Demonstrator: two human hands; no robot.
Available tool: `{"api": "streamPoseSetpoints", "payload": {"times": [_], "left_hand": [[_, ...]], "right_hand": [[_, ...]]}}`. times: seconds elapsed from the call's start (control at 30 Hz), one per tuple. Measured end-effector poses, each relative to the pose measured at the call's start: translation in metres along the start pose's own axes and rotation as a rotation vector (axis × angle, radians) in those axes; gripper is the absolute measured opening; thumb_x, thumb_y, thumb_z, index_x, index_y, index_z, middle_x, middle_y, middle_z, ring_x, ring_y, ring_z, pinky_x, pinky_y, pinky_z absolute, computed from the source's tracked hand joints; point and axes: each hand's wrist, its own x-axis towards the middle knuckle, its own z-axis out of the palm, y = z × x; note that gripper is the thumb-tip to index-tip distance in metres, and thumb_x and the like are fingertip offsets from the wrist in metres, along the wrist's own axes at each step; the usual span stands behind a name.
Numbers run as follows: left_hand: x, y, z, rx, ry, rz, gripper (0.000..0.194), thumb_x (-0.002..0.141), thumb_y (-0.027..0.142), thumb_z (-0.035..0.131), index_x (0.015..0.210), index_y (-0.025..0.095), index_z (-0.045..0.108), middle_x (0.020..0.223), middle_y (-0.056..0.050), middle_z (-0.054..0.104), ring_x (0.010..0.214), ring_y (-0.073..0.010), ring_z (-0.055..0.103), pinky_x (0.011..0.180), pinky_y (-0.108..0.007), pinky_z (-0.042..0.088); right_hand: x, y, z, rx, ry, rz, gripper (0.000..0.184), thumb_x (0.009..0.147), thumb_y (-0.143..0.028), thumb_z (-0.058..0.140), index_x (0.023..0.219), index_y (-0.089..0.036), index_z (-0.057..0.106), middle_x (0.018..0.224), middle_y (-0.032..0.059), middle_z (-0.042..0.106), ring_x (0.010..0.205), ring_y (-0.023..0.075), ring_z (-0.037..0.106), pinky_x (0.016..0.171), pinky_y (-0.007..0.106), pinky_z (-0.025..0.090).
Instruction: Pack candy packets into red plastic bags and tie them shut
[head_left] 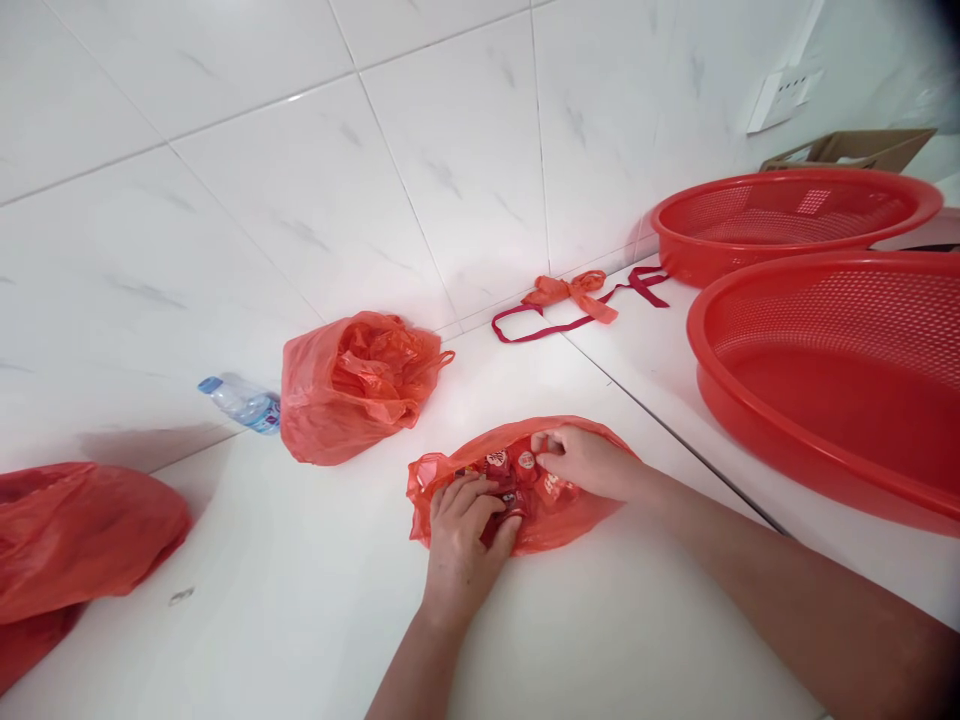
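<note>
A thin red plastic bag (577, 525) lies on the white table with its mouth open, showing several small red packets (525, 460) with white print. My left hand (465, 540) reaches in from the front, its fingers curved over a shiny dark red packet (514, 503) and its thumb on the near side. At the bag's right part is my right hand (589, 462), with fingers curled in beside the packets. Whatever lies between those fingertips is too small to make out.
Another red plastic bag (315, 400) stands by the tiled wall, beside a water bottle (244, 405). More red plastic (90, 540) lies at left. Two red baskets (795, 440) fill the right side. A knotted orange strip (574, 292) and dark red ribbon (555, 328) lie near the wall.
</note>
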Motion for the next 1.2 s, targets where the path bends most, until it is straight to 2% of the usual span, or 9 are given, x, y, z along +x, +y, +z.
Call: {"api": "streamPoseSetpoints", "payload": {"times": [0.1, 0.23, 0.4, 0.53, 0.7, 0.83, 1.0, 1.1, 1.2], "left_hand": [[0.001, 0.001, -0.001, -0.029, -0.009, -0.028, 0.004, 0.081, 0.024, 0.060, 0.083, 0.022, 0.063, 0.099, -0.004, 0.067, 0.105, -0.0237, 0.056, 0.092, -0.045, 0.043], [0.000, -0.002, -0.001, -0.039, 0.001, -0.095, 0.012, 0.084, 0.022, 0.055, 0.093, 0.022, 0.063, 0.106, -0.005, 0.065, 0.104, -0.0218, 0.057, 0.091, -0.043, 0.045], [-0.003, -0.007, 0.002, -0.080, 0.046, -0.201, 0.025, 0.086, 0.022, 0.052, 0.110, 0.022, 0.059, 0.120, -0.008, 0.058, 0.114, -0.0233, 0.053, 0.095, -0.045, 0.045], [-0.004, -0.004, 0.005, -0.101, 0.108, -0.324, 0.037, 0.086, 0.021, 0.051, 0.123, 0.026, 0.054, 0.139, -0.010, 0.045, 0.128, -0.0267, 0.043, 0.099, -0.050, 0.042], [-0.001, 0.001, 0.002, -0.133, 0.100, -0.351, 0.041, 0.088, 0.020, 0.048, 0.128, 0.027, 0.049, 0.150, -0.008, 0.029, 0.132, -0.0279, 0.038, 0.095, -0.047, 0.046], [0.000, -0.003, -0.002, -0.127, 0.046, -0.327, 0.035, 0.089, 0.020, 0.046, 0.124, 0.025, 0.052, 0.136, -0.008, 0.049, 0.126, -0.0245, 0.045, 0.100, -0.046, 0.042], [0.001, -0.006, -0.001, -0.079, 0.018, -0.400, 0.041, 0.085, 0.024, 0.054, 0.125, 0.024, 0.049, 0.121, -0.008, 0.060, 0.113, -0.0249, 0.055, 0.093, -0.046, 0.047], [0.002, -0.004, -0.001, -0.052, 0.027, -0.414, 0.054, 0.078, 0.024, 0.062, 0.129, 0.022, 0.045, 0.123, -0.011, 0.058, 0.115, -0.0280, 0.053, 0.092, -0.049, 0.046], [0.002, -0.003, -0.003, -0.073, 0.033, -0.389, 0.047, 0.080, 0.021, 0.059, 0.126, 0.024, 0.049, 0.119, -0.008, 0.061, 0.112, -0.0264, 0.055, 0.092, -0.047, 0.047]], "right_hand": [[0.003, 0.001, -0.002, 0.062, 0.051, -0.038, 0.012, 0.080, -0.030, 0.044, 0.080, -0.023, 0.053, 0.064, -0.0054, 0.050, 0.050, 0.0084, 0.040, 0.049, 0.021, 0.031], [0.007, 0.005, 0.000, 0.083, 0.044, 0.011, 0.021, 0.083, -0.037, 0.045, 0.094, -0.024, 0.057, 0.078, -0.0011, 0.060, 0.062, 0.0122, 0.052, 0.054, 0.023, 0.038], [0.010, 0.011, 0.007, -0.059, 0.171, 0.109, 0.030, 0.085, -0.046, 0.044, 0.097, -0.023, 0.060, 0.081, 0.0028, 0.065, 0.073, 0.0179, 0.060, 0.061, 0.027, 0.042], [0.008, 0.015, 0.011, -0.153, 0.139, 0.048, 0.036, 0.086, -0.050, 0.043, 0.103, -0.024, 0.061, 0.083, 0.0040, 0.066, 0.075, 0.0201, 0.061, 0.062, 0.028, 0.042], [0.006, 0.015, 0.019, -0.154, -0.071, -0.117, 0.051, 0.083, -0.028, 0.048, 0.133, -0.036, 0.043, 0.101, 0.0006, 0.065, 0.077, 0.0172, 0.062, 0.062, 0.026, 0.044], [0.007, 0.010, 0.021, -0.175, -0.020, -0.224, 0.062, 0.076, -0.014, 0.050, 0.133, -0.038, 0.041, 0.122, -0.0005, 0.057, 0.092, 0.0171, 0.060, 0.068, 0.025, 0.043], [0.002, 0.006, 0.017, -0.189, -0.006, -0.141, 0.047, 0.082, -0.020, 0.047, 0.126, -0.035, 0.046, 0.092, -0.0006, 0.065, 0.072, 0.0164, 0.060, 0.062, 0.026, 0.041], [-0.002, 0.002, 0.015, -0.226, -0.006, -0.050, 0.025, 0.086, -0.030, 0.042, 0.108, -0.028, 0.055, 0.068, -0.0014, 0.059, 0.055, 0.0152, 0.052, 0.052, 0.026, 0.036], [-0.002, -0.001, 0.014, -0.234, 0.016, 0.008, 0.022, 0.087, -0.032, 0.040, 0.101, -0.025, 0.054, 0.055, -0.0033, 0.050, 0.049, 0.0145, 0.048, 0.049, 0.026, 0.033]]}}
